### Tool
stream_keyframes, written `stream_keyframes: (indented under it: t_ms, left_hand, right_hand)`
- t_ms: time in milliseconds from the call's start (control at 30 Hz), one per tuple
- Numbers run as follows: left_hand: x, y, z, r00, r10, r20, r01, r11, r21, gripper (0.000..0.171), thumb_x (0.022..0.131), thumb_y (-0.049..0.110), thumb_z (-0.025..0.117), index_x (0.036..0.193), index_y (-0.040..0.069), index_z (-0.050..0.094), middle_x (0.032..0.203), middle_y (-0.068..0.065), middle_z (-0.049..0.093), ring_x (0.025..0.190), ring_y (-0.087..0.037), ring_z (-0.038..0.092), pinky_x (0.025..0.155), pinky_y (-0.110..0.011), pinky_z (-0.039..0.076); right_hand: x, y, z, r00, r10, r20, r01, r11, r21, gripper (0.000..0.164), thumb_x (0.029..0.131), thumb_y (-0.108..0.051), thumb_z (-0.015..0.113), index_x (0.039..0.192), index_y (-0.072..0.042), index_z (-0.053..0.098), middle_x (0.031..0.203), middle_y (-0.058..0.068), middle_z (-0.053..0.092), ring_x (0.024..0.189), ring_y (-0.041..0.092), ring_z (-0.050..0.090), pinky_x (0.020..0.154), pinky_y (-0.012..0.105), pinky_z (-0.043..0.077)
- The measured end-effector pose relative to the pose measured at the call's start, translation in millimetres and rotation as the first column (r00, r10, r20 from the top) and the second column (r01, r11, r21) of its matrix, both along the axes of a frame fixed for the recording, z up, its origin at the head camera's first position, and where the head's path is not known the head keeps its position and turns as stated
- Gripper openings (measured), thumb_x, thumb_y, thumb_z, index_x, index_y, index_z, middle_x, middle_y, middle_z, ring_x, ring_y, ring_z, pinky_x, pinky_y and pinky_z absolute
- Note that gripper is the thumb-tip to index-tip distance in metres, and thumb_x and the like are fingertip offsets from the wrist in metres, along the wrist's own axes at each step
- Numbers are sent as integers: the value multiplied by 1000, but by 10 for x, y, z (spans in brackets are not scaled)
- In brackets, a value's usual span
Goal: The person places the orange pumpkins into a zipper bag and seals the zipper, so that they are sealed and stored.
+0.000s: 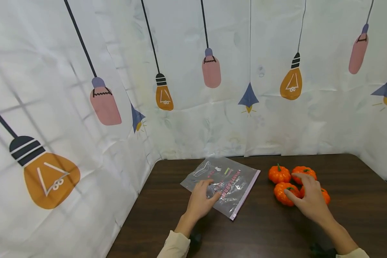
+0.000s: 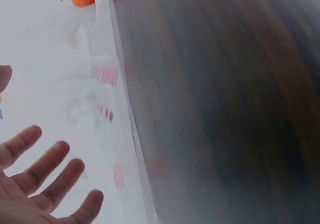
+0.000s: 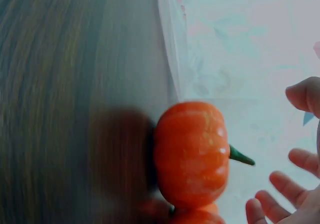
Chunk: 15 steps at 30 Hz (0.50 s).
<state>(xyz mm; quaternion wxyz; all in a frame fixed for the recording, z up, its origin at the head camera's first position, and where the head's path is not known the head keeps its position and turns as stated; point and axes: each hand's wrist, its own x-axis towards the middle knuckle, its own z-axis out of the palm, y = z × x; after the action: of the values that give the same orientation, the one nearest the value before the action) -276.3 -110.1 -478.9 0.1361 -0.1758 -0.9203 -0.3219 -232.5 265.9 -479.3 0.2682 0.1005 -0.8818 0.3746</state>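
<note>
A clear zip bag (image 1: 240,182) with pink lettering and a pale slider edge lies flat on the dark wooden table (image 1: 254,233). My left hand (image 1: 200,200) hovers over the bag's near left side, fingers spread and holding nothing. To the right, several small orange toy pumpkins (image 1: 279,174) with green stems sit in a tight cluster. Above their right side is my right hand (image 1: 312,200), thumb and fingers apart, partly covering two of them. In the right wrist view, a pumpkin (image 3: 192,154) stands upright on the table, with the fingers (image 3: 287,184) apart from it.
A white curtain (image 1: 193,132) printed with hanging lamps surrounds the table's back and left side. Small dark objects (image 1: 322,251) show beneath the wrists near the bottom of the head view.
</note>
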Motion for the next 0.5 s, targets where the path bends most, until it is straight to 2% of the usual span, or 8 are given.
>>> stream_keyframes:
  t_ms: [267, 500]
  left_hand:
    - [-40, 195, -26, 994, -106, -31, 107, 994, 34, 38, 90, 36, 73, 119, 12, 69, 112, -5, 71, 105, -23, 64, 91, -38, 52]
    - [-49, 333, -27, 986, -168, -1, 168, 986, 15, 29, 88, 31, 76, 110, 12, 72, 105, -4, 73, 96, -20, 67, 84, -28, 52]
  right_hand:
    - [-47, -84, -63, 993, -8, 116, 7, 1000, 12, 68, 91, -28, 76, 140, 7, 46, 139, 35, 43, 122, 53, 38, 96, 68, 31]
    - [-42, -130, -48, 981, -28, 192, 20, 999, 41, 73, 92, -32, 74, 142, 10, 43, 142, 38, 39, 128, 58, 34, 97, 73, 32]
